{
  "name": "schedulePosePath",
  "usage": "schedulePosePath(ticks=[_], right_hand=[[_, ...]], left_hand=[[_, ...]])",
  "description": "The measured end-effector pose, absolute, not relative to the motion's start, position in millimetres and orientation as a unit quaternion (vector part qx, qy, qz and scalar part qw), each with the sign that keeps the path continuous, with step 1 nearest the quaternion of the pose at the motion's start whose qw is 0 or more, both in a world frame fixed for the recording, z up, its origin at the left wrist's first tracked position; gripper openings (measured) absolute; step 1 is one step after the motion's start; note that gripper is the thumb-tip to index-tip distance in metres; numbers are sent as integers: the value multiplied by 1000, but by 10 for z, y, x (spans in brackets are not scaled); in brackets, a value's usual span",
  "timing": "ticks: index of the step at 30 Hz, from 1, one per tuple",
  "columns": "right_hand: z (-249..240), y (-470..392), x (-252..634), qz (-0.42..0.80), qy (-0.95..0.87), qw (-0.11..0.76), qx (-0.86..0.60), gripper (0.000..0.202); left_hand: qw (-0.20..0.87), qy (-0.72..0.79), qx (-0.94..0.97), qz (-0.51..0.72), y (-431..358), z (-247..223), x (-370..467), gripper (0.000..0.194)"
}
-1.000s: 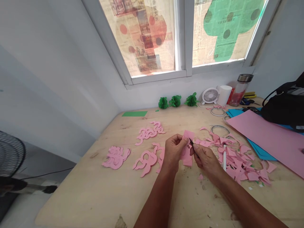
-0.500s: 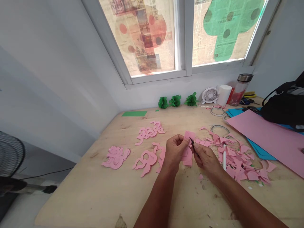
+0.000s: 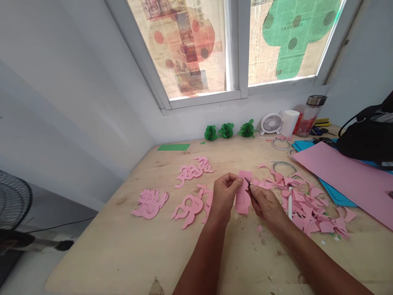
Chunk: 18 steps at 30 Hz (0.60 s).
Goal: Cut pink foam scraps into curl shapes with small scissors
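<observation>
The left hand (image 3: 223,196) pinches a folded pink paper piece (image 3: 242,196) just above the wooden table (image 3: 123,246), near its middle. The right hand (image 3: 264,201) is closed around a small dark cutting tool, its tip touching the paper. Three finished pink scroll cutouts (image 3: 150,202) lie to the left, a heap of pink scraps (image 3: 310,205) to the right. Judging by these, several pieces are done, this one is mid-cut, and an uncut pink sheet (image 3: 346,176) remains far right

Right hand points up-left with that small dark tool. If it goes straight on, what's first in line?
Most likely the folded pink paper piece the left hand pinches; the right hand already has its tool tip against it. Depth is hard to judge.
</observation>
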State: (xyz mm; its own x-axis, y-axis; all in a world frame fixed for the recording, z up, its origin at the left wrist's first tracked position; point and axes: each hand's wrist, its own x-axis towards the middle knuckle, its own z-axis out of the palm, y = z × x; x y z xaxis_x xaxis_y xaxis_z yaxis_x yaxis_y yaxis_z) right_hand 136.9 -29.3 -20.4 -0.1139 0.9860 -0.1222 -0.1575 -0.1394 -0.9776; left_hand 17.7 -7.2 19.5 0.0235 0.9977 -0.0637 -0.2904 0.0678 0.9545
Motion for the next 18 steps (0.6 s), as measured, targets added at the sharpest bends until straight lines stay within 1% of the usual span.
schedulePosePath(ticks=[10,18], right_hand=[[-210,-284,1369,606,-450,474,-453,39],[-179,-297,1375,580,-475,471,-466,39]], left_hand=[[600,440,400,535,-47,175,157,17],[602,442,403,530,-54,174,153,18]])
